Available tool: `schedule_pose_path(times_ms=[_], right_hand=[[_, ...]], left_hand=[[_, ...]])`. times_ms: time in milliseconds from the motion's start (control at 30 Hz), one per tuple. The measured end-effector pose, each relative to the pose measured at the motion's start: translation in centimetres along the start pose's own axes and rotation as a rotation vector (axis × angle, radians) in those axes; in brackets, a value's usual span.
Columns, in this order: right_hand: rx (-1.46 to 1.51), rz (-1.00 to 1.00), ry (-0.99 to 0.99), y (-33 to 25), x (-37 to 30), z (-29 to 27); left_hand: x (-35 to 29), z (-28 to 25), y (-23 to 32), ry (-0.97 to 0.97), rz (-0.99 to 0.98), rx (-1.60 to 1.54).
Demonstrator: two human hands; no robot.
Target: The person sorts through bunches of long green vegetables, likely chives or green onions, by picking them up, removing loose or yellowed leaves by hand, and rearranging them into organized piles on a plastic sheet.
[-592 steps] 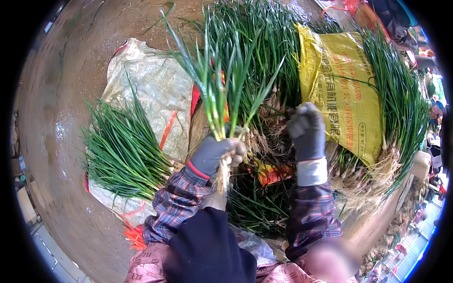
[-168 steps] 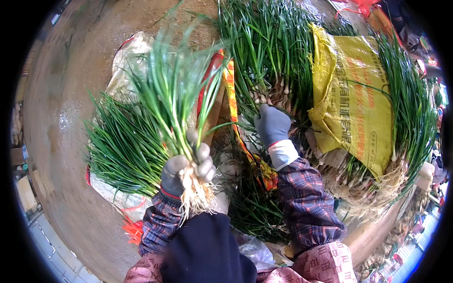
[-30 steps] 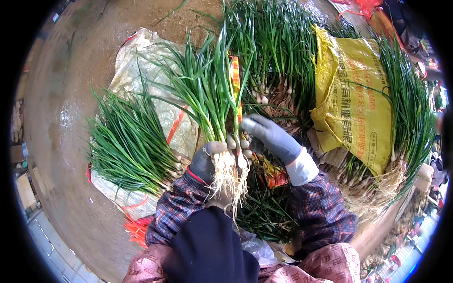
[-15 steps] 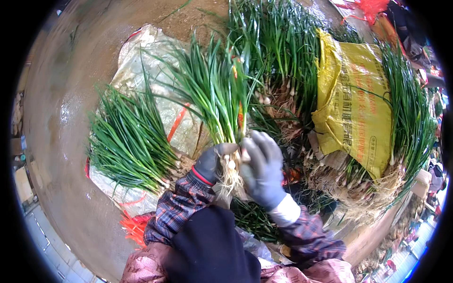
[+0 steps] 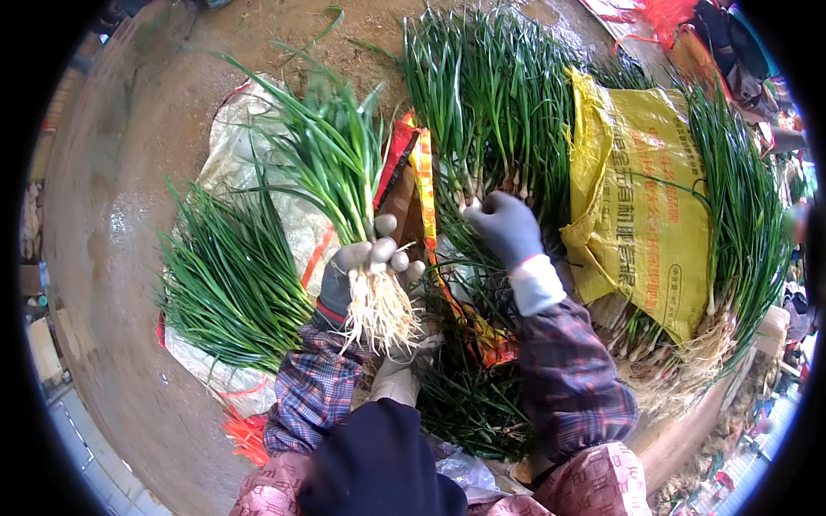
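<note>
Your left grip [image 5: 370,262] is closed around a bunch of green onions [image 5: 346,185], fingers wrapped about the lower stems. The bunch is raised in front of you, leaves upward and leaning left, pale roots hanging below your fingers. Your right grip [image 5: 509,230], fingers curled, is at the root ends of the large onion pile [image 5: 486,112]; whether it has hold of a stalk cannot be determined, the fingertips being partly hidden. To your left, a smaller onion pile [image 5: 232,284] lies on a pale sheet [image 5: 237,138]. To your right, a yellow sack [image 5: 650,206] covers further onions, with roots showing past its lower edge. Loose dark green leaves [image 5: 469,391] lie between your forearms.
</note>
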State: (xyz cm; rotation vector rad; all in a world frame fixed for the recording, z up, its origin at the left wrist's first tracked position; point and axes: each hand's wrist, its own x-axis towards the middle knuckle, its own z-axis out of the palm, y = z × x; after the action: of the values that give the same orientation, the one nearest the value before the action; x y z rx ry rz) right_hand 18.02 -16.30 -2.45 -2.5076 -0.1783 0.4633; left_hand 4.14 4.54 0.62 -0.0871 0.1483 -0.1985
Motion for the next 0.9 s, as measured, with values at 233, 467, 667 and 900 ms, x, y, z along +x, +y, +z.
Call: schedule_pose_path(times_ms=[233, 467, 667, 900], right_hand=[[0.196, -0.159, 0.227, -1.4, -5.7, -4.6], [0.3, -0.437, -0.191, -4.9, -9.5, -4.4], [0.834, 0.096, -0.089, -5.0, -4.3, -5.9], [0.695, -0.133, -0.509, -3.0, -2.6, -1.8]], left_hand=[[1.0, 0.8, -2.8, 0.316, -0.042, 0.237], [2.0, -0.3, -2.8, 0.35, -0.17, 0.249], [-0.7, 1.0, -1.7, 0.303, -0.197, 0.219], [-0.5, 1.6, -2.1, 0.22, -0.266, 0.248]])
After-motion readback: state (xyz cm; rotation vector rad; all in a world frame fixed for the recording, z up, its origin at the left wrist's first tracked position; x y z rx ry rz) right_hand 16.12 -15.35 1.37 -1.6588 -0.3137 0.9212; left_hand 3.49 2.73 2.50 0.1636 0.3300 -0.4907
